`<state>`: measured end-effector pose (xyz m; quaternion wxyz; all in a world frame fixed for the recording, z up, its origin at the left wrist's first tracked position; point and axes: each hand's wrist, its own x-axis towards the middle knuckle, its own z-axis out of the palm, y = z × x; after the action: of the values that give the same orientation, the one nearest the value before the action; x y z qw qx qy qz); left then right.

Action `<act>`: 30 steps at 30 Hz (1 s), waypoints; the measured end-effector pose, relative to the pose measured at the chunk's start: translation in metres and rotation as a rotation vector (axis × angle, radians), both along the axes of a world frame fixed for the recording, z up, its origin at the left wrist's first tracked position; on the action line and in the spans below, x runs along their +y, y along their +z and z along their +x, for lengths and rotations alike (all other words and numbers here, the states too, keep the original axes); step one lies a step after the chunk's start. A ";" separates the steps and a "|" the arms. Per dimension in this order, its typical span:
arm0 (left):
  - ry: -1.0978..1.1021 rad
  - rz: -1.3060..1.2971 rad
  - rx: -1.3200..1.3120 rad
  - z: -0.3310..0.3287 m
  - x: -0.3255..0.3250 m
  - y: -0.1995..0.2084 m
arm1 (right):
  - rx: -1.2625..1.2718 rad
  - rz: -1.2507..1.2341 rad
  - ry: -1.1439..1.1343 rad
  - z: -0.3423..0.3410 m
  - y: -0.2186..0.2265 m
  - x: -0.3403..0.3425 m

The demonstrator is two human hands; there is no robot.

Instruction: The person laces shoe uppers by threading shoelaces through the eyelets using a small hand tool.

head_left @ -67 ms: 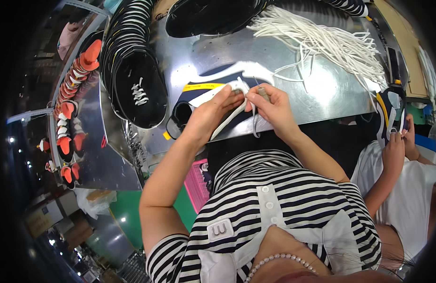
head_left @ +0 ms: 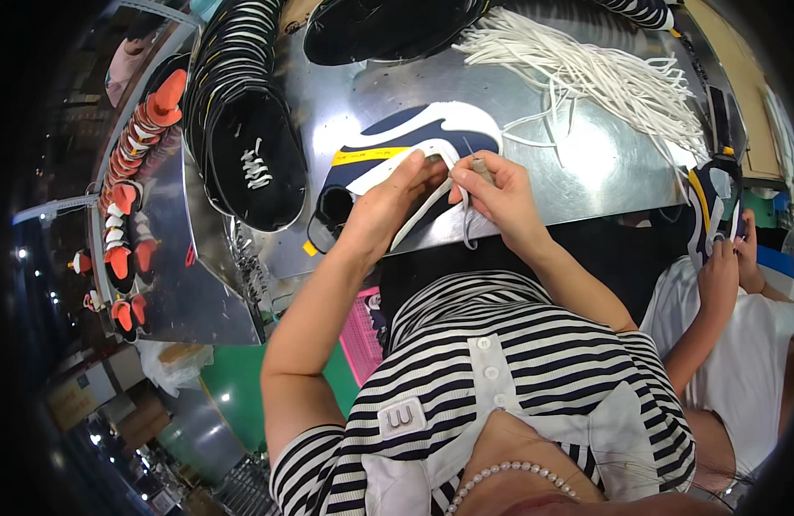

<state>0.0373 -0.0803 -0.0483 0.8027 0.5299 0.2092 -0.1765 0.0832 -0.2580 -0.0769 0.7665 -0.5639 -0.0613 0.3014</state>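
A navy shoe upper (head_left: 418,129) with white overlays and a yellow strip lies at the metal table's near edge. My left hand (head_left: 395,196) is closed on its white eyelet edge, fingers partly tucked behind it. Close on the right, my right hand (head_left: 497,193) pinches a small tool (head_left: 480,167) with a greyish handle. A thin metal tip seems to rise beside that handle. Below the fingers dangles a pale lace (head_left: 468,230). Where the lace enters the upper is hidden by my hands.
Many white laces (head_left: 586,77) lie heaped at the back right. A row of nested black uppers (head_left: 255,163) stands on the left, another dark upper (head_left: 388,30) at the back. Orange-tongued pieces (head_left: 165,99) line the far left. A co-worker's hands (head_left: 728,258) hold an upper at right.
The upper's rounded far end, blurred before, now lies sharper and slightly farther right. My hands have shifted only a little and keep their grips.
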 end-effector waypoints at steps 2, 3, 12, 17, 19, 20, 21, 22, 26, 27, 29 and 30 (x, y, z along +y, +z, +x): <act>0.101 -0.048 0.015 -0.003 -0.007 -0.001 | -0.027 0.011 -0.028 -0.004 -0.002 0.005; 0.102 -0.046 0.017 -0.005 -0.008 -0.002 | -0.038 -0.001 -0.023 -0.004 -0.003 0.005; 0.157 0.334 -0.117 -0.019 -0.015 -0.002 | -0.168 -0.104 0.058 -0.019 0.004 0.003; 0.240 0.239 -0.129 -0.026 -0.023 0.007 | -0.275 -0.232 0.052 -0.023 0.029 -0.013; 0.218 0.263 -0.149 -0.028 -0.019 0.000 | -0.394 -0.236 0.048 -0.022 0.026 -0.016; 0.196 0.288 -0.171 -0.029 -0.017 -0.003 | -0.393 -0.238 0.048 -0.021 0.026 -0.017; 0.195 0.286 -0.169 -0.030 -0.018 -0.003 | -0.376 -0.259 0.073 -0.020 0.028 -0.019; 0.197 0.286 -0.190 -0.031 -0.019 -0.004 | -0.359 -0.280 0.098 -0.019 0.029 -0.019; 0.185 0.256 -0.216 -0.032 -0.017 -0.013 | -0.392 -0.280 0.099 -0.015 0.026 -0.018; 0.183 0.255 -0.216 -0.032 -0.016 -0.011 | -0.417 -0.287 0.093 -0.014 0.026 -0.018; 0.121 0.305 -0.224 -0.030 -0.020 -0.005 | -0.446 -0.299 0.077 -0.013 0.026 -0.021; 0.116 0.302 -0.232 -0.035 -0.021 -0.015 | -0.461 -0.319 0.080 -0.012 0.027 -0.022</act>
<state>0.0021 -0.1011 -0.0632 0.7415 0.6482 0.1695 -0.0342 0.0711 -0.2795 -0.0496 0.6214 -0.7281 -0.2079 0.2012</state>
